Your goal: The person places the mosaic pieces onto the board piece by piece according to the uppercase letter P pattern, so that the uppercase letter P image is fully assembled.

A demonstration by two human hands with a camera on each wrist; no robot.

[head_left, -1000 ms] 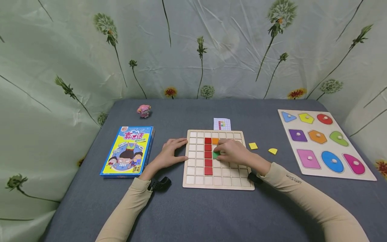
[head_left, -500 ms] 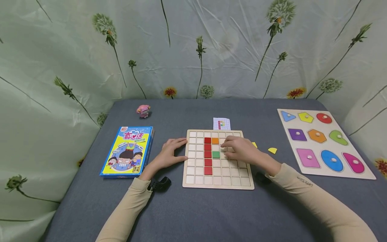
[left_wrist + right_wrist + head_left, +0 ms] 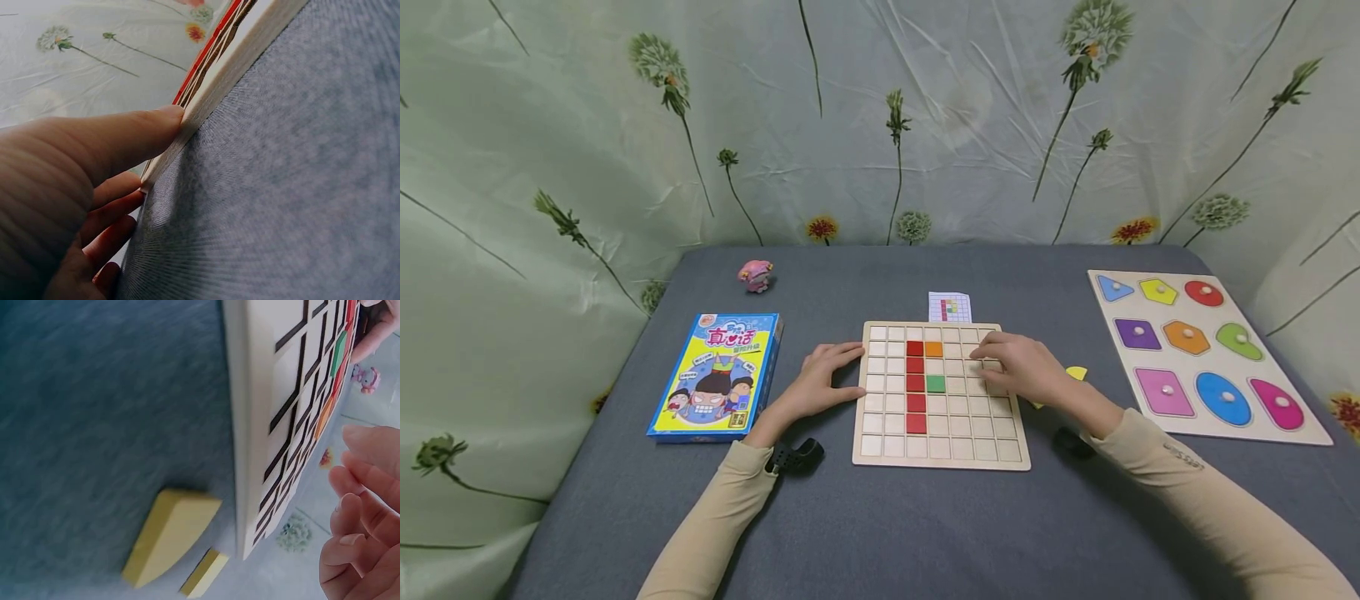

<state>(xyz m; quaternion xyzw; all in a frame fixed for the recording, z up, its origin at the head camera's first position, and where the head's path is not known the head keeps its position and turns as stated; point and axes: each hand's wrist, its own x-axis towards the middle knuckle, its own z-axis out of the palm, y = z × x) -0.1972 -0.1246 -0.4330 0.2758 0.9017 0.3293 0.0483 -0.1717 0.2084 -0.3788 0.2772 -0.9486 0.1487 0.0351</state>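
Observation:
A wooden grid board [image 3: 940, 460] lies on the grey cloth in the head view. Its inlaid pieces are a column of several red squares [image 3: 916, 383], an orange square [image 3: 933, 349] and a green square [image 3: 936, 383]. My left hand [image 3: 820, 382] touches the board's left edge with thumb and fingertips, fingers fairly straight. Over the board's right side hovers my right hand [image 3: 1026, 367], fingers loosely bent and nothing between them. Right of the board are a yellow quarter-round piece [image 3: 172, 534] and a yellow square [image 3: 205, 573], the square largely hidden by my hand in the head view.
A small card [image 3: 950, 307] with a coloured grid pattern lies at the board's far edge. To the left are a blue-yellow box [image 3: 715, 379] and a pink figurine [image 3: 756, 275]. A knobbed shape puzzle [image 3: 1161, 315] lies at the right.
My right hand has withdrawn rightward from the green square, which now shows fully in the grid. It now covers most of the yellow square. The left hand stays at the board's edge.

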